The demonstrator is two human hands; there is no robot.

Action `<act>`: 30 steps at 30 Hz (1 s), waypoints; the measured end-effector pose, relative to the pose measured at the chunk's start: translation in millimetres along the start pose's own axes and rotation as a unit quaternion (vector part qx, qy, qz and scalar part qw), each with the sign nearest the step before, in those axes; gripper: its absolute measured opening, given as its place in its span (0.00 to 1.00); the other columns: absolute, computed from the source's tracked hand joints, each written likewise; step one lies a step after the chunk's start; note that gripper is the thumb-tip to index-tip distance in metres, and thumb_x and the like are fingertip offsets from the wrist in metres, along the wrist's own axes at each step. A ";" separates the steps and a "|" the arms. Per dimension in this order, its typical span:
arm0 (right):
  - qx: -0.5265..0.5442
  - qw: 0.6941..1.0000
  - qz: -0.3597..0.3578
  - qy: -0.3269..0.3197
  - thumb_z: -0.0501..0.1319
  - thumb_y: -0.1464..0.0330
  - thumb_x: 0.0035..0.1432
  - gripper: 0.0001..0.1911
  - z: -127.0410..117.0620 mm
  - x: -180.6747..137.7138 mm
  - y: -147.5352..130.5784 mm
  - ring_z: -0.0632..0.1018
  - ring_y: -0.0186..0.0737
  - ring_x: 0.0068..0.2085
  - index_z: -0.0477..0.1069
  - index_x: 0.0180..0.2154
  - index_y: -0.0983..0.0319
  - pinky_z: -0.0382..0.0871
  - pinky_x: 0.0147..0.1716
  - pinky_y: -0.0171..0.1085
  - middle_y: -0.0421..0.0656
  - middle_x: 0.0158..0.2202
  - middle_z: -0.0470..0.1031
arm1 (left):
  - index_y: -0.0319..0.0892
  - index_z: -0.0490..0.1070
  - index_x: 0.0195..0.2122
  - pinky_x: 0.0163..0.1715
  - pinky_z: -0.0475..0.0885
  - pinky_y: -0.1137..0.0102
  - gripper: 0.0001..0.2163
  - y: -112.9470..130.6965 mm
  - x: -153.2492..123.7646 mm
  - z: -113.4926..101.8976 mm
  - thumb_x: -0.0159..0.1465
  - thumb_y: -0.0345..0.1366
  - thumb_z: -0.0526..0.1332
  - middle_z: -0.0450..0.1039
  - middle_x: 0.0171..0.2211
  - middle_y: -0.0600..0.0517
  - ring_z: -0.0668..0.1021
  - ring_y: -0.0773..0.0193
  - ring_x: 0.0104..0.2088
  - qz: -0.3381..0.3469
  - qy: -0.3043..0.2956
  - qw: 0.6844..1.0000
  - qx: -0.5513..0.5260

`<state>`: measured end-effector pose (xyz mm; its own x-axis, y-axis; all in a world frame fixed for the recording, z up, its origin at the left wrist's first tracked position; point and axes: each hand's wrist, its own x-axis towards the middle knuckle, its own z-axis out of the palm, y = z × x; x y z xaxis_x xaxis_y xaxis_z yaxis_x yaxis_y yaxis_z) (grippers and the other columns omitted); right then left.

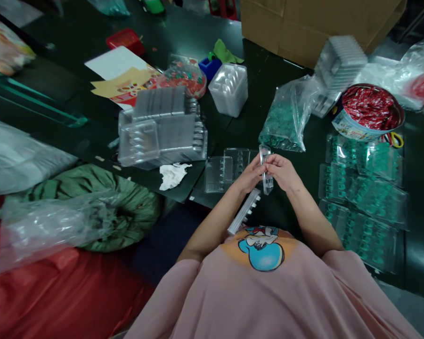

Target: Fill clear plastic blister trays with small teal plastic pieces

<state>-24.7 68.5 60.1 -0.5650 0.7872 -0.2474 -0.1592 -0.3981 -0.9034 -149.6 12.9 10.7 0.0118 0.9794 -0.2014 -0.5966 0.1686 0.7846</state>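
Note:
My left hand and my right hand meet at the table's front edge. Between them they hold a clear plastic blister tray on its edge, fingers closed on it from both sides. Below my left hand, a small stack of clear trays leans near my shirt. Flat clear trays lie on the table left of my hands. To the right are rows of trays filled with green pieces. A clear bag of green pieces lies just beyond my hands.
Stacked clear trays stand at left, with a crumpled white tissue in front. Further back are a bowl of red and green pieces and a cardboard box. A round tin of red wrappers stands right, beside scissors.

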 end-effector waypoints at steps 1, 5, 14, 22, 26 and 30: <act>0.004 1.000 0.004 -0.003 0.70 0.66 0.40 0.14 0.5 -0.8 -0.8 0.70 0.30 0.25 0.67 0.28 0.60 0.66 0.27 0.32 0.34 0.24 0.70 | 0.54 0.56 0.66 0.53 0.69 0.56 0.44 -0.2 -0.6 0.2 0.50 0.48 0.73 0.67 0.60 0.44 0.73 0.48 0.56 -0.002 0.000 1.000 -0.009; 0.015 1.000 0.000 -0.020 0.72 0.64 0.40 0.16 1.0 -1.8 -1.8 0.70 0.30 0.26 0.67 0.27 0.60 0.66 0.28 0.32 0.35 0.24 0.70 | 0.51 0.58 0.65 0.51 0.70 0.58 0.45 2.5 -2.1 3.3 0.47 0.48 0.75 0.71 0.56 0.44 0.75 0.51 0.53 -0.004 0.003 1.000 -0.030; 0.024 0.999 -0.007 -0.045 0.74 0.62 0.40 0.18 0.9 -4.0 -2.7 0.71 0.30 0.27 0.68 0.27 0.60 0.68 0.29 0.33 0.35 0.25 0.70 | 0.51 0.58 0.65 0.50 0.71 0.59 0.45 2.2 -2.3 5.6 0.46 0.47 0.75 0.72 0.55 0.45 0.75 0.50 0.54 0.006 -0.016 0.999 -0.050; 0.012 0.999 -0.024 -0.038 0.72 0.63 0.42 0.15 0.2 -6.4 -1.0 0.71 0.30 0.28 0.68 0.29 0.60 0.68 0.30 0.33 0.35 0.26 0.71 | 0.50 0.58 0.65 0.52 0.69 0.59 0.46 5.6 -6.1 10.0 0.46 0.47 0.75 0.70 0.57 0.44 0.73 0.49 0.56 0.009 -0.015 0.999 -0.028; -0.004 0.999 -0.033 -0.029 0.71 0.64 0.43 0.15 1.1 -9.6 -0.8 0.71 0.30 0.28 0.67 0.29 0.60 0.69 0.31 0.33 0.35 0.26 0.71 | 0.49 0.57 0.66 0.55 0.67 0.57 0.44 6.2 -6.7 13.8 0.49 0.46 0.73 0.65 0.61 0.44 0.70 0.48 0.59 0.018 -0.004 1.000 0.002; 0.014 1.000 -0.017 0.004 0.72 0.62 0.40 0.18 -7.3 -13.8 -10.7 0.69 0.30 0.26 0.65 0.29 0.58 0.67 0.29 0.33 0.34 0.24 0.67 | 0.53 0.57 0.65 0.54 0.69 0.58 0.40 7.7 -4.3 11.2 0.52 0.46 0.70 0.62 0.63 0.47 0.71 0.50 0.58 0.009 0.024 1.000 0.013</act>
<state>-9.3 65.2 70.7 -0.5517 0.8047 -0.2192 -0.2017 -0.3837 -0.9012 -145.3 11.2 24.2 -0.0372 0.9762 -0.2136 -0.5748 0.1539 0.8037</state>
